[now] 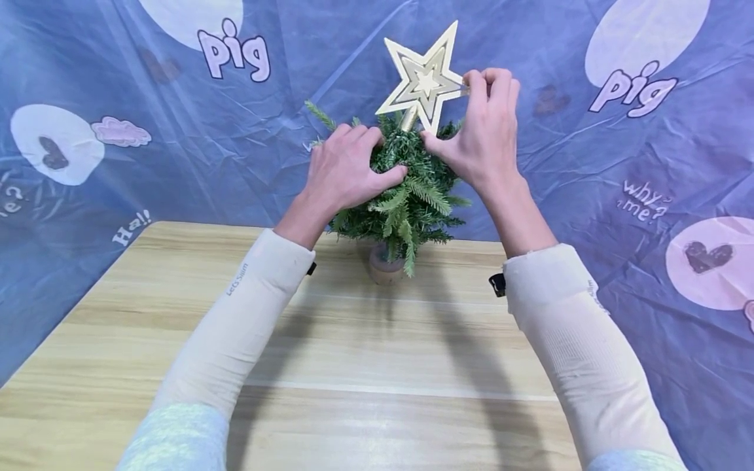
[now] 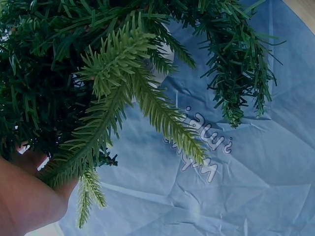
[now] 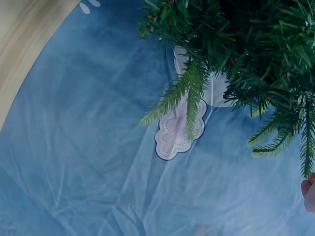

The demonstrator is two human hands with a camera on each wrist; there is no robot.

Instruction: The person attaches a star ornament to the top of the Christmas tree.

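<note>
A small artificial Christmas tree (image 1: 421, 196) stands near the table's back edge, its round base (image 1: 385, 265) partly covered by branches. A gold star topper (image 1: 427, 82), leaning to the right, sits at the tip with its tube among the needles. My right hand (image 1: 491, 131) grips the star by its right-hand and lower points, fingers above and thumb below. At the upper left of the tree, my left hand (image 1: 347, 163) holds the branches just under the star; its fingertips are hidden in the greenery. The left wrist view shows light green sprigs (image 2: 118, 64) beside this hand.
The wooden table (image 1: 377, 366) spreads out in front of the tree. Behind it hangs a wrinkled blue printed cloth (image 1: 306, 59), close to the tree and both hands.
</note>
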